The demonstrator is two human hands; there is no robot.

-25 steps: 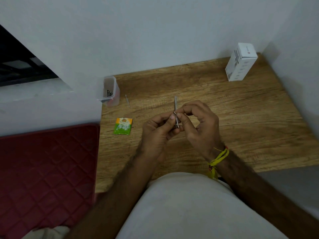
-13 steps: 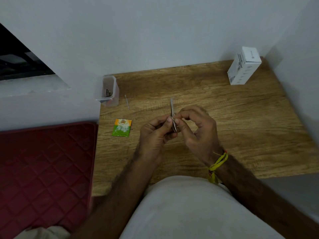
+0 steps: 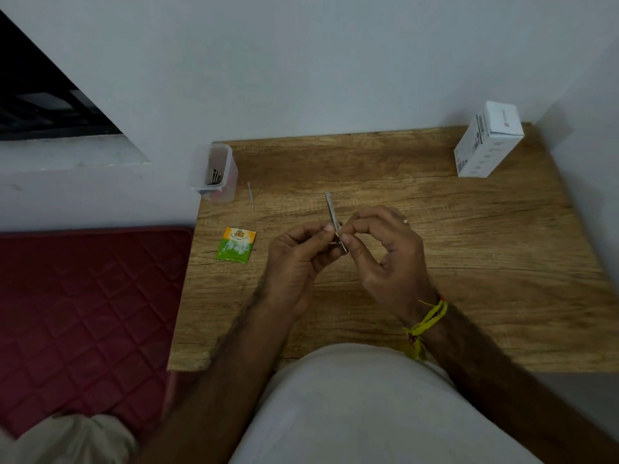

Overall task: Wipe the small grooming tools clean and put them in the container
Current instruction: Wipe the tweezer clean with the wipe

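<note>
Tool (image 3: 331,212): pinched by left hand (image 3: 294,259) and right hand (image 3: 385,256); slim metal, liable to slip, missing container (image 3: 214,172).

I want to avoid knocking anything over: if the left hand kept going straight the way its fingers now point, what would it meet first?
Almost at once the thin metal grooming tool it pinches, and just beyond that the right hand's fingertips. The left hand points up-right; depth is unclear.

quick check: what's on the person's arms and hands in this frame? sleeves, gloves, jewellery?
No gloves, and both forearms are bare as far as the frame shows, so no sleeves appear. The right hand has a yellow thread band with red bits tied round its wrist, and a small ring on one finger. The left hand wears nothing visible.
</note>
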